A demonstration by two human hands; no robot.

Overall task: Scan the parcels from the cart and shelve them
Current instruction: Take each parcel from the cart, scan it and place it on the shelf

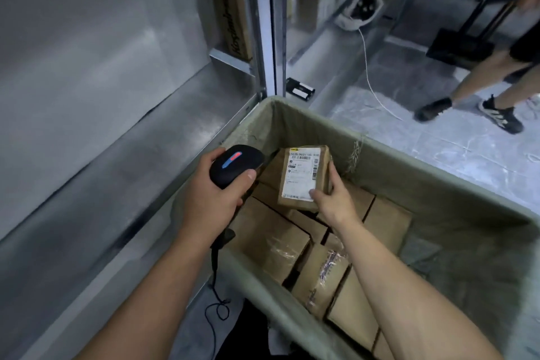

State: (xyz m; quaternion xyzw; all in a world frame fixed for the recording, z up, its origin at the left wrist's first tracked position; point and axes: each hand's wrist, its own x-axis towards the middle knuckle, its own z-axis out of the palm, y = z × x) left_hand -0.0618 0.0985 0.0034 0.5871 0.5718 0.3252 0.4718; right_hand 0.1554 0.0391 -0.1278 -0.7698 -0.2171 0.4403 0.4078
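My right hand [330, 199] grips a small brown cardboard parcel [301, 175] by its lower right corner, held above the cart with its white shipping label facing up. My left hand [213, 193] is closed around a black handheld scanner [235, 164] whose blue and red light strip is lit; the scanner's head sits just left of the parcel. Below both hands, the green fabric-lined cart [438, 184] holds several more brown parcels [274, 240] packed side by side. A black cord [214, 295] hangs from the scanner toward the floor.
A bare grey metal shelf [96, 155] runs along the left, with an upright post [267, 23] at its far end and a tall brown box [232, 9] behind. Another person's legs [479, 82] stand at the upper right, near a white cable [371, 76] on the floor.
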